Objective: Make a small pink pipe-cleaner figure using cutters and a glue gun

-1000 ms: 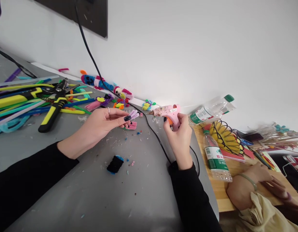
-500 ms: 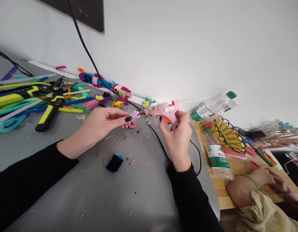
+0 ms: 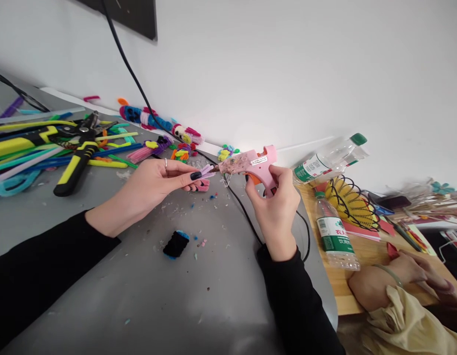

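Observation:
Between thumb and fingers, my left hand (image 3: pixel 150 185) pinches a small bundle of pale lilac pipe cleaners (image 3: pixel 207 171). A pink bundle of pipe cleaners (image 3: pixel 202 185) shows just below it, by the fingertips; whether it is held I cannot tell. My right hand (image 3: pixel 276 212) is wrapped round the handle of a pink glue gun (image 3: pixel 247 165) with an orange trigger. The gun's stained nozzle meets or nearly meets the lilac piece. Nearer to me on the grey table (image 3: pixel 199 315) lies a fuzzy black and blue piece (image 3: pixel 176 244).
Yellow and black wire strippers (image 3: pixel 78 160) lie over loose pipe cleaners (image 3: pixel 28 170) at left. Finished pipe-cleaner figures (image 3: pixel 154 121) line the wall. A black cable (image 3: pixel 247 214) runs beneath the gun. At right are plastic bottles (image 3: pixel 337 236), a wire basket (image 3: pixel 350 202) and a co-worker's hands (image 3: pixel 409 271).
The view has shifted slightly. My left hand keeps its pinch on the lilac piece, and the glue gun stays with its nozzle at it, tilted a little differently.

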Demonstrator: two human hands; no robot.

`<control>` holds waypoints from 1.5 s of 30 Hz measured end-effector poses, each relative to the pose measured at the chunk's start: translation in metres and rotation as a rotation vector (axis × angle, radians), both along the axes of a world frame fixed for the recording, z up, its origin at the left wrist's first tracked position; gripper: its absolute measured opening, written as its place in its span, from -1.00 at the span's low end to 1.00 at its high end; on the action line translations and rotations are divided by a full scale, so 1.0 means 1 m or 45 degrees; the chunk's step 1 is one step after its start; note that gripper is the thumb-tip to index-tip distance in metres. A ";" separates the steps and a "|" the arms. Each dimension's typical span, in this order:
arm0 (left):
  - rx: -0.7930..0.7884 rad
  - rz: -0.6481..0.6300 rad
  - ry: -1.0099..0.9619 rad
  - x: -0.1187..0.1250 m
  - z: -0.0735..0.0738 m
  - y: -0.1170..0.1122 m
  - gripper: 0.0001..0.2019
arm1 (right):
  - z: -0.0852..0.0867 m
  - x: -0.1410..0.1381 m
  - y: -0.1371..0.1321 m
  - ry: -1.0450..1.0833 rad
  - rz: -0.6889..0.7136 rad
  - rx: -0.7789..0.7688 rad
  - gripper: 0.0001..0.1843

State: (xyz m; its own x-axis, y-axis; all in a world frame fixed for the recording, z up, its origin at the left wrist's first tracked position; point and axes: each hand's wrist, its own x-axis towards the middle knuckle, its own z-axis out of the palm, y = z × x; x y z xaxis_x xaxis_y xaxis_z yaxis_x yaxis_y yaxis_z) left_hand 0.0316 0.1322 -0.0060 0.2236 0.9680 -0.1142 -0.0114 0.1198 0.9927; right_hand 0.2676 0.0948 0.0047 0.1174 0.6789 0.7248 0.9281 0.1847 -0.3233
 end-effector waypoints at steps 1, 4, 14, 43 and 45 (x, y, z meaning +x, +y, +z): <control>-0.004 -0.001 -0.012 0.000 0.000 0.000 -0.83 | 0.000 0.000 0.000 -0.003 0.002 0.001 -0.73; -0.019 0.013 -0.049 0.001 0.000 0.000 -0.85 | 0.001 0.001 -0.001 0.006 0.007 0.007 -0.71; -0.011 -0.007 -0.071 0.001 0.001 0.000 -0.87 | 0.002 0.003 0.000 0.027 0.017 0.013 -0.70; -0.002 0.005 -0.113 0.000 -0.007 0.005 -0.75 | 0.004 0.012 0.000 -0.077 0.075 0.074 -0.70; -0.008 0.002 -0.108 -0.001 -0.007 0.005 -0.76 | 0.004 0.012 -0.001 -0.084 0.078 0.084 -0.71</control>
State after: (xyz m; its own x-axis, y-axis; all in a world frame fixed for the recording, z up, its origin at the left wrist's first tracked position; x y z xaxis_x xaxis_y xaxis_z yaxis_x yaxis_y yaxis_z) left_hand 0.0311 0.1370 -0.0128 0.2309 0.9677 -0.1010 -0.0956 0.1258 0.9874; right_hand 0.2795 0.0942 0.0088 0.0277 0.6338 0.7730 0.9332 0.2609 -0.2473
